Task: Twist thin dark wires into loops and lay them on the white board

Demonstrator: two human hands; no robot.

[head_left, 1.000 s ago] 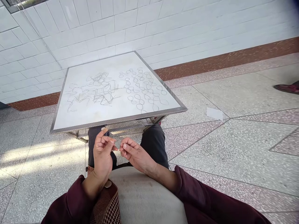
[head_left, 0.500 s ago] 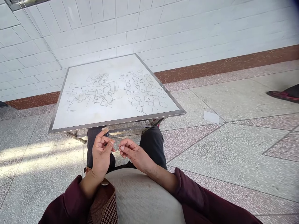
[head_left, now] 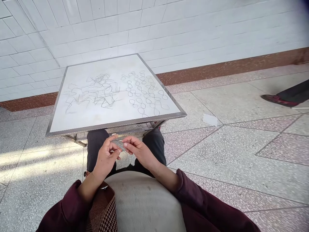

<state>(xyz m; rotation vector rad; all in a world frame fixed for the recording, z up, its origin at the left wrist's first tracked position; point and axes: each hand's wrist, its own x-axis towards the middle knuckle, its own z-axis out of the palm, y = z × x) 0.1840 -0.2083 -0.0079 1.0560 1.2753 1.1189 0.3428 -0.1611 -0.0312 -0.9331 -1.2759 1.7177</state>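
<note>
A matt white tabletop [head_left: 96, 120] is edged with polished steel [head_left: 116, 125]; glossy glazed tiles [head_left: 101, 29] are set far off, rough-speckled terrazzo [head_left: 236, 151] is laid right, and ribbed cloth [head_left: 142, 203] is worn near.

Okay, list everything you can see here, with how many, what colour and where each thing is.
Metal-rimmed table: one, white top with steel rim, ahead beyond the knees
Line patterns: two, dark; zigzags and loops on the tabletop
Wall tiles: many, white, behind the table
Skirting band: one, reddish-brown, along the wall's foot
Terrazzo floor: one, speckled grey and pink, all around
Paper scrap: one, white, on the floor right of the table
Shoe: one, red, upper right, on another person
Ribbed cloth: one, cream, over the lap
Sleeves: two, maroon, bottom of view
Left hand: one, bare, centre
Right hand: one, bare, fingers near the left hand's; anything held too small to tell
</note>
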